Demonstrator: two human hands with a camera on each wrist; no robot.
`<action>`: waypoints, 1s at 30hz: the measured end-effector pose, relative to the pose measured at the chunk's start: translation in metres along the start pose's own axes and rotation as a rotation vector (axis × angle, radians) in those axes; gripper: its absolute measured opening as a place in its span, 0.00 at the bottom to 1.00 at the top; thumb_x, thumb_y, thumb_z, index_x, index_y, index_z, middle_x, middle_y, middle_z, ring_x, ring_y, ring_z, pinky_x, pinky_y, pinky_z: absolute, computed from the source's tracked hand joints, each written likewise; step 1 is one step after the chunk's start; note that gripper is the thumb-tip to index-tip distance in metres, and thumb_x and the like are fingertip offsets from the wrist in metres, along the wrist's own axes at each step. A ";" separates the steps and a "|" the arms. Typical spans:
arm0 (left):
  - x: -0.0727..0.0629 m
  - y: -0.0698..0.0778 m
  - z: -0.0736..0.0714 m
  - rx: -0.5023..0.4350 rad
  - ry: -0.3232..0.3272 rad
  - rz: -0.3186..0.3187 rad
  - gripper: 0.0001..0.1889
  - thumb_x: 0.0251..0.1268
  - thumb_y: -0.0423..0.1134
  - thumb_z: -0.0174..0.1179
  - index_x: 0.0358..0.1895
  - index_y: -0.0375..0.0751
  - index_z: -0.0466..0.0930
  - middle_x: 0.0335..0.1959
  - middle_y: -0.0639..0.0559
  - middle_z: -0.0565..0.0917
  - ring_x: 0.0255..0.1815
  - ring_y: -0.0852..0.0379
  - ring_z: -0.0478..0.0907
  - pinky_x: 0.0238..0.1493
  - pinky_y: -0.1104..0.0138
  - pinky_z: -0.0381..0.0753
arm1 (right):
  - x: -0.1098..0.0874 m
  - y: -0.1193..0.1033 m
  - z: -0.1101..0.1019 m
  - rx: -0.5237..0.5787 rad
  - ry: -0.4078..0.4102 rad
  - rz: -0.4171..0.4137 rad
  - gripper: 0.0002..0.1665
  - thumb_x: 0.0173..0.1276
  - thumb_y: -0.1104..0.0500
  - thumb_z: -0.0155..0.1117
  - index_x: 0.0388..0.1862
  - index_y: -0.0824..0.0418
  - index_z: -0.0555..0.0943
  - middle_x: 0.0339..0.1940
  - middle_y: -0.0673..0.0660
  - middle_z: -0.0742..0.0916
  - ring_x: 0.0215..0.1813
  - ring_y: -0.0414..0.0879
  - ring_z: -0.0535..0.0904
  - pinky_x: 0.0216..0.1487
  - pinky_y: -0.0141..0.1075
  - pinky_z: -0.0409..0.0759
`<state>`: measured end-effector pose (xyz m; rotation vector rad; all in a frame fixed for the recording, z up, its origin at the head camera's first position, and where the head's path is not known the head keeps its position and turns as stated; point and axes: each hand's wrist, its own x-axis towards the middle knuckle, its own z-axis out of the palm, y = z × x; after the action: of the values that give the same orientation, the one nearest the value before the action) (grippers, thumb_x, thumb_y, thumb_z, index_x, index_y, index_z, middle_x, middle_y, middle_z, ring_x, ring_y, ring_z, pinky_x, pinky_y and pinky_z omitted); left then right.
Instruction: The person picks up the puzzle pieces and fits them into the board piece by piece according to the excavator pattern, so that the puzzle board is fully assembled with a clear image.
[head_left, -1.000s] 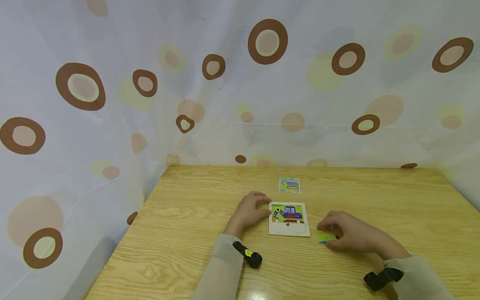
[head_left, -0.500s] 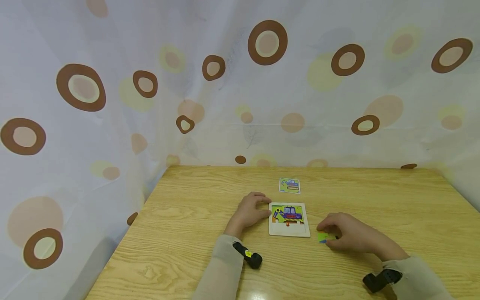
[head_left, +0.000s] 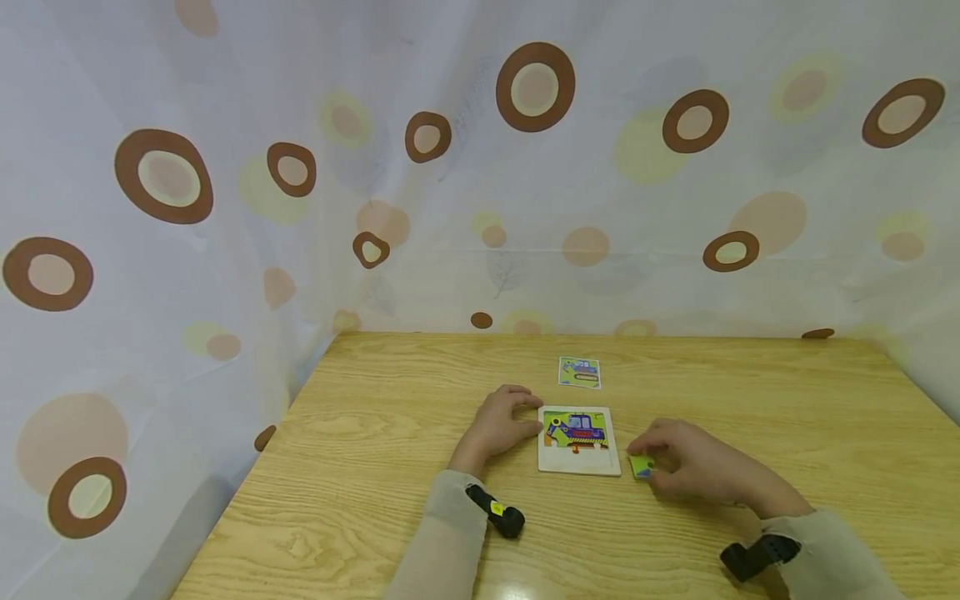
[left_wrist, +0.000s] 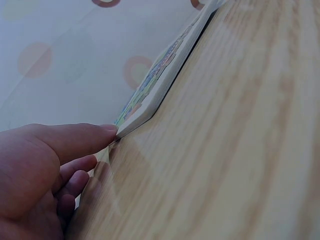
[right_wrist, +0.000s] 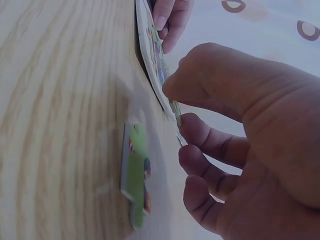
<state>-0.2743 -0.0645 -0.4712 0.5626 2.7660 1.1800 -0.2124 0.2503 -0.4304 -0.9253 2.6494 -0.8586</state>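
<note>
My left hand (head_left: 497, 422) is at the left side of a white puzzle tray (head_left: 577, 463), its thumb and a finger touching that edge. Straight in the left wrist view, the thumb (left_wrist: 82, 140) meets the tray's side. Joined pieces showing a blue-purple excavator (head_left: 579, 427) fill the tray's upper part; its lower strip is bare white. Just right of the tray, my right hand (head_left: 693, 462) pinches a green puzzle piece (head_left: 641, 465) with a blue corner. The right wrist view shows another green puzzle piece (right_wrist: 134, 175) lying on the table, hidden in the head view.
A small picture card (head_left: 579, 372) of the same excavator lies behind the tray. The wooden table (head_left: 390, 400) runs back to a white curtain (head_left: 450, 200) with brown rings. A black wrist camera (head_left: 498, 512) is strapped at the left sleeve.
My right hand has shifted slightly left toward the tray with the green puzzle piece, more of which now shows. The left hand and tray stay in place.
</note>
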 end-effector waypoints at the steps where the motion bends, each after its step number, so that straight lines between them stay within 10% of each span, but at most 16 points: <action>1: 0.000 0.000 0.000 0.001 0.000 -0.001 0.18 0.65 0.42 0.67 0.57 0.48 0.83 0.65 0.51 0.72 0.69 0.45 0.65 0.69 0.51 0.62 | 0.001 -0.001 -0.001 -0.005 0.005 -0.008 0.20 0.62 0.60 0.70 0.54 0.57 0.84 0.44 0.45 0.81 0.46 0.42 0.76 0.48 0.41 0.78; 30: 0.002 -0.002 0.001 0.005 -0.002 0.010 0.17 0.65 0.42 0.67 0.57 0.48 0.83 0.65 0.51 0.72 0.69 0.46 0.65 0.69 0.52 0.63 | 0.029 -0.028 0.000 0.126 0.043 -0.051 0.20 0.65 0.60 0.68 0.57 0.59 0.83 0.46 0.50 0.82 0.44 0.51 0.73 0.43 0.42 0.74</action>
<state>-0.2766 -0.0646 -0.4730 0.5780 2.7686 1.1742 -0.2205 0.2143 -0.4141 -0.9574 2.5822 -1.0555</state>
